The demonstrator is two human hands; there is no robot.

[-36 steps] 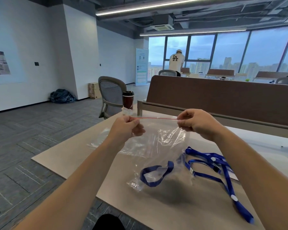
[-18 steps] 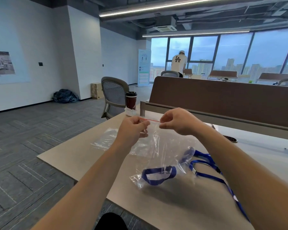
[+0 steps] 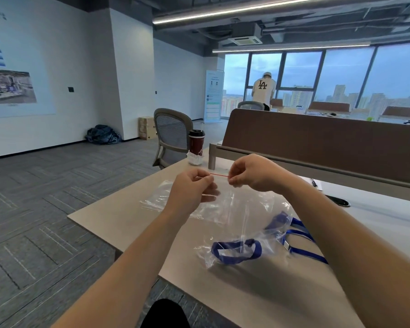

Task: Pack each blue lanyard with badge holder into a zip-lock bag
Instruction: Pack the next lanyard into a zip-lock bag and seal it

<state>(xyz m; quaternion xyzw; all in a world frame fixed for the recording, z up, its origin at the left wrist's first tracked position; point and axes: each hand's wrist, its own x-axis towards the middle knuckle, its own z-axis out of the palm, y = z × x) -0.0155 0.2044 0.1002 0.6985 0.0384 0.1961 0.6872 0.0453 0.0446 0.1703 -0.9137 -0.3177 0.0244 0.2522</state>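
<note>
On the tabletop (image 3: 133, 221) hangs the zip-lock bag (image 3: 242, 216), a blue lanyard (image 3: 237, 252) at its bottom. Left hand (image 3: 194, 188) and right hand (image 3: 251, 174) both pinch the red zip strip (image 3: 219, 175), probably to seal it; another lanyard (image 3: 301, 240) waits beside

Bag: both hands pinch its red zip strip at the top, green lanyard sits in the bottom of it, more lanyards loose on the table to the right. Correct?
One slip: the lanyard in the bottom of the bag is blue, not green, as the head view shows. The rest holds: left hand and right hand pinch the red zip strip, and more lanyards lie loose on the table to the right.
</note>
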